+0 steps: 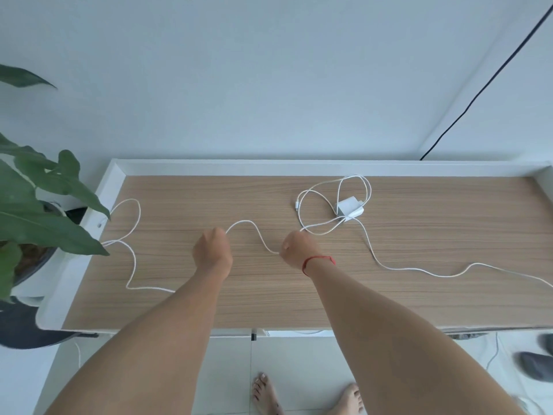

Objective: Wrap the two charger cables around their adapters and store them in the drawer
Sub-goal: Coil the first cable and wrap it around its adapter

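Observation:
A long white charger cable (133, 259) snakes over the left half of the wooden desk top (179, 307). My left hand (212, 248) is closed on this cable, and a slack wave of it runs across to my right hand (296, 248), which is also closed on it. What is inside either fist is hidden. A white adapter (350, 208) lies at the back right of the desk, with its own white cable (317, 193) looped loosely around it. A further length of white cable (419, 269) trails toward the desk's right edge. No drawer is visible.
A potted plant (39, 217) with large green leaves stands beside the desk's left edge. A black cord (490, 79) runs down the wall at the back right. My bare feet (308, 396) stand on the tiled floor, and dark slippers (535, 363) lie to the right.

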The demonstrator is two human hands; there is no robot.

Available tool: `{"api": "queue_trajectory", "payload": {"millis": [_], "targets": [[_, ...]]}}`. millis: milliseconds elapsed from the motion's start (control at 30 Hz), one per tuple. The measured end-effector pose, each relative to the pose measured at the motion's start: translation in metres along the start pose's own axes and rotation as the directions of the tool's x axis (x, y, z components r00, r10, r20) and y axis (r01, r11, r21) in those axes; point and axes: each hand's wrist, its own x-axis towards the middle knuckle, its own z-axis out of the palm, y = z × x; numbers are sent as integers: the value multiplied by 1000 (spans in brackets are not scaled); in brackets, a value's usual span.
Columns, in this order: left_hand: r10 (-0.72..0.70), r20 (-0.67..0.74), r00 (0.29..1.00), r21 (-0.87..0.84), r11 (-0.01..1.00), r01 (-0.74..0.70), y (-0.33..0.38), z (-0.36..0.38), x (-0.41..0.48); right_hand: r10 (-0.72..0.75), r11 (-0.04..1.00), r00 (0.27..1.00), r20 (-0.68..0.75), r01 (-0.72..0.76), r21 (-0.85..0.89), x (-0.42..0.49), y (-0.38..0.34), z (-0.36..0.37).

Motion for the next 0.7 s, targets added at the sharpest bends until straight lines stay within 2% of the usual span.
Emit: {"api": "queue_trajectory", "payload": {"millis": [133,233,367,567,600,700], "targets": [[45,114,992,104,993,-57,2,1,-5,95,995,993,72,-94,-19,-7,4,5],[45,154,987,166,984,-71,1,0,-8,123,992,971,204,-116,-47,-9,5,4],[48,183,982,209,974,-87,1,1,-13,119,992,907,405,-96,-77,-21,4,-5],[32,199,980,201,977,-72,5,-1,-20,102,994,820,563,-101,-33,-28,-1,4],[29,198,980,196,978,-69,5,-2,-21,90,994,817,570,-111,1,-28,-2,6],[18,189,982,193,980,-55,4,-4,-23,58,989,877,477,-116,93,-31,-6,10]]}}
